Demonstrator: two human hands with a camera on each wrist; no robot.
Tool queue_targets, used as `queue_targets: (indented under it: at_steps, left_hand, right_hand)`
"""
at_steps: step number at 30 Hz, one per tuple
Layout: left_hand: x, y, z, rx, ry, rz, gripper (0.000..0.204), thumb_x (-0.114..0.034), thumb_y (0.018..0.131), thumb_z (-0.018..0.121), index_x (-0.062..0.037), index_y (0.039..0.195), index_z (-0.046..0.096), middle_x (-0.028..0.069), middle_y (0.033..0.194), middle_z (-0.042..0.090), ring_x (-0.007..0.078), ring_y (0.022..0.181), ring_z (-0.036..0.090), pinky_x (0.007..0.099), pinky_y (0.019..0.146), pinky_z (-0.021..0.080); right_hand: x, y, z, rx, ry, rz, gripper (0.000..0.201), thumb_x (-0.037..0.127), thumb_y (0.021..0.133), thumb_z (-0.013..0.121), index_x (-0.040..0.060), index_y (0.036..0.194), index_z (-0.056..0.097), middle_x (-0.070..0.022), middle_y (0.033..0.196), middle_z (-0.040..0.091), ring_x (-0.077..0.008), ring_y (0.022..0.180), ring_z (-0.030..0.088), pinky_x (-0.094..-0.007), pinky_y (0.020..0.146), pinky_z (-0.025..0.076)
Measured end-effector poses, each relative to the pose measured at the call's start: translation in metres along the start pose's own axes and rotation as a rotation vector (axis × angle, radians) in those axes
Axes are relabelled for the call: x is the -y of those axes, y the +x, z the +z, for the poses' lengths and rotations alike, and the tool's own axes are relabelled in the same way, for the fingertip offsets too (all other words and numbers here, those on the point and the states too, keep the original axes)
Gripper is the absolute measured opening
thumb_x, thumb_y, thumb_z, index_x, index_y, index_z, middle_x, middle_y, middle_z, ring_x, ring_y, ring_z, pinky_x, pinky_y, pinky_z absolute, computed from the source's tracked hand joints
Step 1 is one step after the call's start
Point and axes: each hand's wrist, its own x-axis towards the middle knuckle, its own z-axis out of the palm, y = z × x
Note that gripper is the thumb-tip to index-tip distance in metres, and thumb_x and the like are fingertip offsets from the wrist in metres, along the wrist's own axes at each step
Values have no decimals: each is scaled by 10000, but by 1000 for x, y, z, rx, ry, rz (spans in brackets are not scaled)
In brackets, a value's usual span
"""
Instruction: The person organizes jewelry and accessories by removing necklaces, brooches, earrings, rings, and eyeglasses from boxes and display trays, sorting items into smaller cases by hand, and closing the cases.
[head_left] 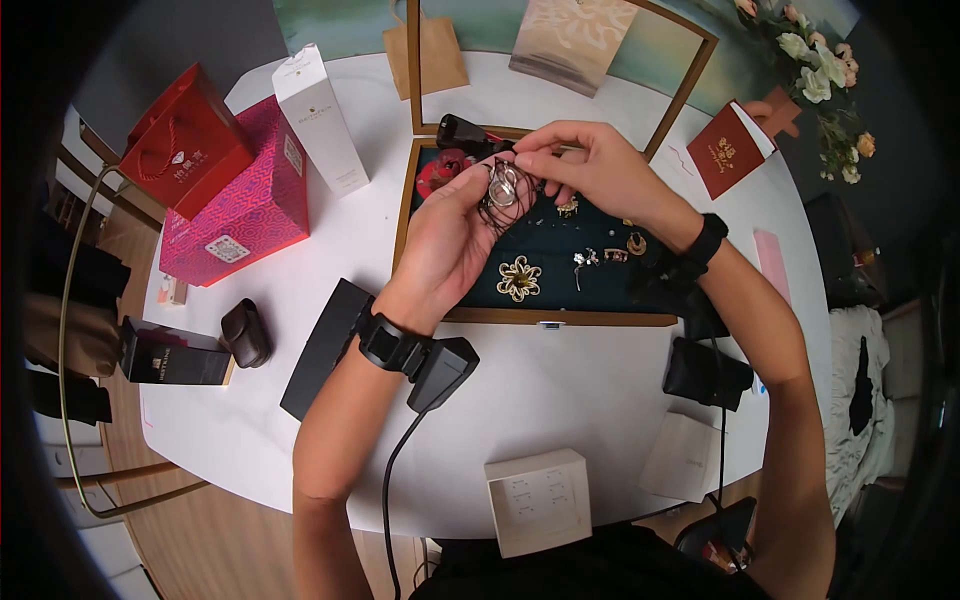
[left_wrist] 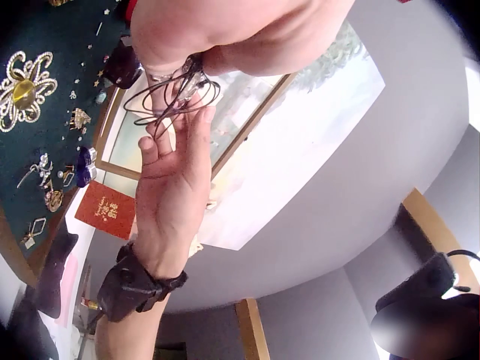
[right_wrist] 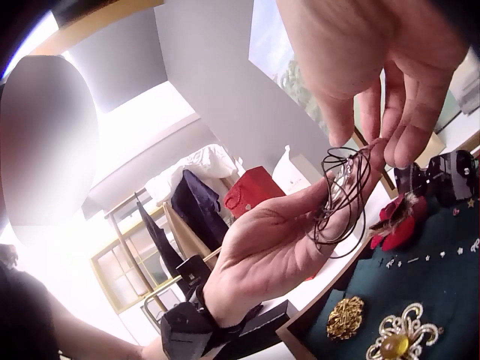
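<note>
A coil of dark cord with a silvery pendant [head_left: 503,187] sits right in the middle of the action, lifted above the far left part of the open jewellery case [head_left: 425,300]. The left hand [head_left: 450,240] lies palm up beneath it, fingers stretched out and relaxed, the cord loops resting against its fingertips [right_wrist: 352,187]. From the far right comes the right hand [head_left: 590,165], thumb and fingers curled in and pinching the cord at the top of the coil; in the left wrist view the loops [left_wrist: 171,97] hang between the two hands.

Below them, on the case's dark green lining, lies a gold flower brooch [head_left: 519,278], with small earrings and pins to its right and a red flower piece [head_left: 441,170] at the far left corner.

Further out on the white table [head_left: 560,390]: a magenta patterned box [head_left: 245,200] and a red gift bag [head_left: 185,135] to the left, a tall white carton [head_left: 318,115] beside them, a small white box [head_left: 538,500] at the near edge, and a red booklet [head_left: 730,148] far right.
</note>
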Motion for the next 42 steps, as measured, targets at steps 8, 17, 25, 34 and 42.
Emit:
queue_targets:
  at_steps: [8, 17, 25, 34, 42]
  left_hand:
    - [8, 0, -2, -88, -23, 6, 345, -148, 1091, 319, 67, 1268, 523, 132, 1117, 633, 176, 948, 637, 294, 868, 548]
    - [-30, 1, -7, -90, -85, 63, 385, -277, 1073, 343, 57, 1145, 522, 140, 1093, 595, 240, 1011, 573, 371, 965, 444]
    - [-59, -7, -8, -59, -4, -10, 652, -431, 1038, 364, 146, 1338, 402, 240, 1272, 550, 295, 1173, 535, 395, 1064, 379]
    - [-86, -20, -10, -333, 644, 78, 918, -554, 930, 539, 73, 1530, 239, 293, 1593, 217, 402, 1503, 163, 566, 1201, 33]
    - [-90, -17, -17, -329, 617, 99, 750, -525, 931, 556, 6, 1447, 438, 264, 1568, 305, 442, 1495, 139, 597, 1191, 12]
  right_hand:
    - [-8, -7, 12, -10, 12, 59, 327, 227, 906, 749, -13, 1117, 677, -32, 847, 666, -93, 701, 652, -224, 608, 536]
    - [-8, 36, 46, 34, 179, 44, 322, 122, 873, 766, -33, 1126, 641, -78, 949, 660, -132, 800, 673, -243, 725, 574]
    - [0, 63, 64, 140, 273, 72, 272, 86, 895, 731, -41, 1113, 629, -118, 1001, 713, -141, 818, 692, -241, 755, 578]
    - [-30, 51, 85, 176, -10, 101, 232, 81, 853, 775, -44, 1010, 659, -80, 853, 700, -124, 704, 673, -241, 668, 561]
    - [-41, 43, 99, 68, -445, -175, 218, 91, 811, 796, -28, 958, 687, -96, 821, 692, -156, 720, 679, -296, 674, 545]
